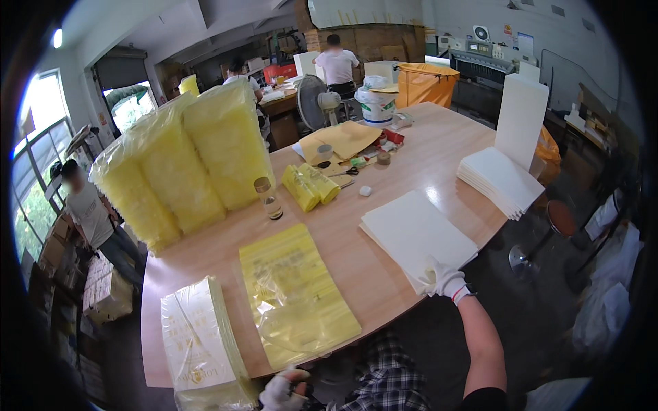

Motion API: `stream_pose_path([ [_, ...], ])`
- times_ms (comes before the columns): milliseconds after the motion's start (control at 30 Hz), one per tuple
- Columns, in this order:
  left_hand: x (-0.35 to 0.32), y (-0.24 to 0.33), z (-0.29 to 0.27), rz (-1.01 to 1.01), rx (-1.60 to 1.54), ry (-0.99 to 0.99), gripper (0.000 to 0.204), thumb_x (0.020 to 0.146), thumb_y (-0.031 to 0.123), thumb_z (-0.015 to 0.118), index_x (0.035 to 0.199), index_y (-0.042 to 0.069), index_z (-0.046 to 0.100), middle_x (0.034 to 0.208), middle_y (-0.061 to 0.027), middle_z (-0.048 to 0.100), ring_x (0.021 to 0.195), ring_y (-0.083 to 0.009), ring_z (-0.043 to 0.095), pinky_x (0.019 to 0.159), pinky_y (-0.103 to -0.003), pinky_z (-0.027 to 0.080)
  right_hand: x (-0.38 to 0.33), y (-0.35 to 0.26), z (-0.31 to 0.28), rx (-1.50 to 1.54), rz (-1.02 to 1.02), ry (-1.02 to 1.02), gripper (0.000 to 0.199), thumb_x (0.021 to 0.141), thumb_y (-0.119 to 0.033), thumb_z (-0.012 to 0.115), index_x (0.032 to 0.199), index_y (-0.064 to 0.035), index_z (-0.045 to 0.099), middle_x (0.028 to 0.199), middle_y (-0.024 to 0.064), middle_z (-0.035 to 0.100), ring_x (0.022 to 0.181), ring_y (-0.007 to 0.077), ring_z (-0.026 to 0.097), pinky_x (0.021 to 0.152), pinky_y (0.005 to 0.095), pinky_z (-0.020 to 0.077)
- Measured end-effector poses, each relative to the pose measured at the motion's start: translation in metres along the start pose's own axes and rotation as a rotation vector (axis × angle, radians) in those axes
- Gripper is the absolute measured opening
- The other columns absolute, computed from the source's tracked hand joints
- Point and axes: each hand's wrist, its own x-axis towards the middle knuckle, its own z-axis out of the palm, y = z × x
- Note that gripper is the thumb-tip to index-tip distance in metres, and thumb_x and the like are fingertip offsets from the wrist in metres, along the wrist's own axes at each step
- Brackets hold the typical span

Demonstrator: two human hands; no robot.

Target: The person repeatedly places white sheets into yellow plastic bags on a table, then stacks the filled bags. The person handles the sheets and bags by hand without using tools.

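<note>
My right hand [445,281], in a white glove with a red cuff line, closes on the near corner of a stack of white sheets [418,236] at the table's right edge. Low at the front edge, my left hand [284,389] wears a white glove with bare fingertips. Its fingers are loosely bent and apart, and I see nothing in them. Close by lie a pile of flat yellow plastic bags [295,294] and, further left, a stack of white printed sheets in clear wrap [202,335].
Tall wrapped yellow bundles [185,157] stand at the far left. Rolled yellow bags [308,186], a clear bottle [270,198], scissors [351,172], tape and a white bucket [376,106] are further back. More white boards [500,178] stand right. Other people work beyond a fan [314,103].
</note>
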Motion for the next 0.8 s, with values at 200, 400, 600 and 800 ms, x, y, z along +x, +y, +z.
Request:
stream_pose_path([
  [200, 0.016, 0.005, 0.062, -0.216, -0.332, -0.349, 0.011, 0.081, 0.005, 0.057, 0.091, 0.006, 0.062, 0.091, -0.0092, 0.063, 0.09, -0.0255, 0.061, 0.078, -0.031, 0.048, 0.014, 0.026, 0.01, 0.101, 0.007, 0.168, 0.055, 0.07, -0.039, 0.069, 0.113, -0.0084, 0.054, 0.095, 0.0133, 0.064, 0.086, 0.0309, 0.06, 0.076, 0.039, 0.0472],
  [400, 0.058, -0.053, 0.185, -1.103, -1.556, -0.475, 0.052, 0.092, 0.04, 0.037, 0.128, 0.003, 0.032, 0.128, -0.0117, 0.043, 0.114, -0.0306, 0.044, 0.101, -0.041, 0.033, -0.052, -0.074, 0.022, -0.002, -0.445, 0.384, 0.023, 0.083, -0.032, 0.054, 0.086, -0.0139, 0.067, 0.08, 0.0117, 0.064, 0.066, 0.0302, 0.06, 0.059, 0.0408, 0.047],
  [600, 0.055, -0.108, 0.16, -0.809, -1.04, -0.601, 0.03, 0.081, 0.004, 0.053, 0.11, 0.001, 0.05, 0.106, -0.0093, 0.056, 0.097, -0.021, 0.056, 0.085, -0.033, 0.046, -0.11, -0.064, 0.031, 0.077, -0.616, 0.246, 0.028, 0.079, -0.032, 0.063, 0.083, -0.0041, 0.065, 0.089, 0.0099, 0.064, 0.081, 0.0256, 0.061, 0.077, 0.0367, 0.0479],
  [800, 0.05, -0.013, 0.099, -0.571, 0.064, -0.633, 0.062, 0.075, 0.031, 0.055, 0.126, 0.001, 0.037, 0.115, -0.0214, 0.05, 0.105, -0.039, 0.049, 0.089, -0.044, 0.038, -0.14, -0.085, 0.103, 1.816, 0.356, -0.053, 0.029, 0.086, -0.013, 0.052, 0.113, -0.0016, 0.049, 0.105, 0.0111, 0.057, 0.091, 0.0229, 0.058, 0.077, 0.0382, 0.0509],
])
